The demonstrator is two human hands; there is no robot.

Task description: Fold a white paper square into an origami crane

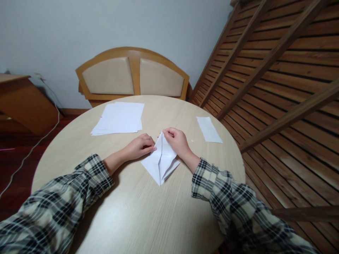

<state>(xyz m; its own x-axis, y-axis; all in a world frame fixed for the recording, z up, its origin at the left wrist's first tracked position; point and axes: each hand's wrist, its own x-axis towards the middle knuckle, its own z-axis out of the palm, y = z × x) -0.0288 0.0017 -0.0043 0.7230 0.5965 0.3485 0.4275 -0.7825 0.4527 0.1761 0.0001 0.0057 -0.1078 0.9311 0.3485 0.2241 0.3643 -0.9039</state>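
A folded sheet of white paper (160, 158) lies on the round table between my hands, diamond-shaped, with creased layers that part along its middle and lower right. My right hand (177, 140) pinches its top corner between thumb and fingers. At the paper's upper left edge is my left hand (141, 146), its thumb touching the edge and its fingers bent together beside it. Whether the left fingers grip a layer is partly hidden.
A stack of white paper sheets (119, 118) lies at the table's back left. One white paper strip (209, 129) rests at the right. Behind the round table (127, 211) stands a padded wooden headboard (137, 72); slatted wood (278, 106) rises on the right.
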